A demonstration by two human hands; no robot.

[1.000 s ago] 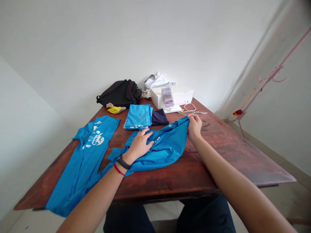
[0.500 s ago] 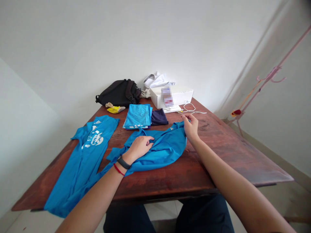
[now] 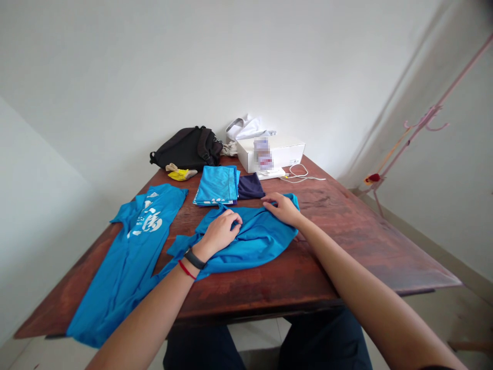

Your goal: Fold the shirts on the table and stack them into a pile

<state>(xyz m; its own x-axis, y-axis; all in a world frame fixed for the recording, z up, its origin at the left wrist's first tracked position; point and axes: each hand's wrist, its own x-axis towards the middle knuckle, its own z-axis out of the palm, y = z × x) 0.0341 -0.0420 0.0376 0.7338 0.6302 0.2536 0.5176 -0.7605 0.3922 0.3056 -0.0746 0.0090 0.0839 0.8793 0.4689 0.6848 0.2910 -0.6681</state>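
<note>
A crumpled blue shirt point(image 3: 265, 241) lies on the wooden table in front of me. My left hand point(image 3: 222, 230), wearing a black wristband and a red string, rests on its left part with fingers curled in and closed on the fabric. Over the shirt's upper right part is my right hand point(image 3: 282, 208), its fingers stretched to the left and the thumb apart. To the left, a second blue shirt point(image 3: 131, 257) with white print is spread out and hangs over the front edge. A folded blue stack of clothes point(image 3: 216, 184) sits just beyond my hands.
Beside the stack is a folded dark navy cloth point(image 3: 250, 186). Further back are a black backpack point(image 3: 185, 149), a yellow-and-beige item point(image 3: 181, 173), a white box point(image 3: 287, 152), white cloth point(image 3: 248, 127) and a white cable point(image 3: 302, 178). A pink stand point(image 3: 414, 134) rises beyond the wooden table point(image 3: 365, 241).
My right hand has moved left from the shirt's far right edge, going from a pinch to outstretched fingers over the fabric. The left hand stays almost in place.
</note>
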